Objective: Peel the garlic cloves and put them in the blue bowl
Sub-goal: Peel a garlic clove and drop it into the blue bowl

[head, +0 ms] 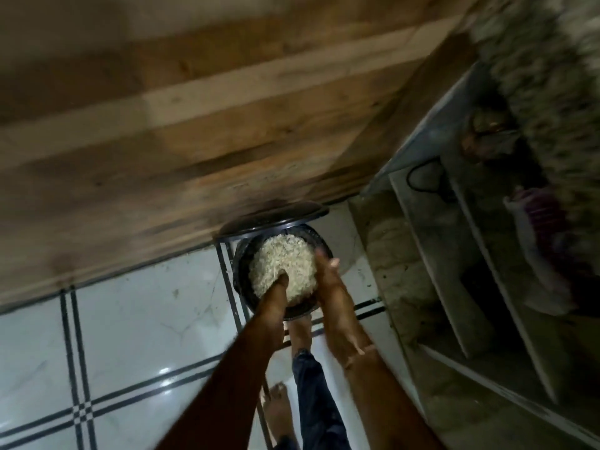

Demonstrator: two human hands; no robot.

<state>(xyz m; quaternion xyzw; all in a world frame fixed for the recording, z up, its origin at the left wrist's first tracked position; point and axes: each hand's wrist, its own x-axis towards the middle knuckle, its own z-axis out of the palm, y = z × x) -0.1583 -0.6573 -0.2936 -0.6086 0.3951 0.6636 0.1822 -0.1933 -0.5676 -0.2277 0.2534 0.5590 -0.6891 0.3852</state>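
Observation:
A dark round container (242,277) stands on the tiled floor below me, heaped with pale, flaky scraps (282,258) that look like garlic skins. My left hand (274,303) reaches down into the heap, and its fingers are buried in the scraps. My right hand (328,280) lies along the right side of the heap with its fingers stretched out against it. The frame is blurred. I see no blue bowl and no whole cloves.
A dark round lid (276,217) leans behind the container against a wooden wall (194,125). Grey shelves (454,254) holding cloth stand to the right. My bare feet (277,410) and a dark trouser leg are on the white tiled floor (130,319).

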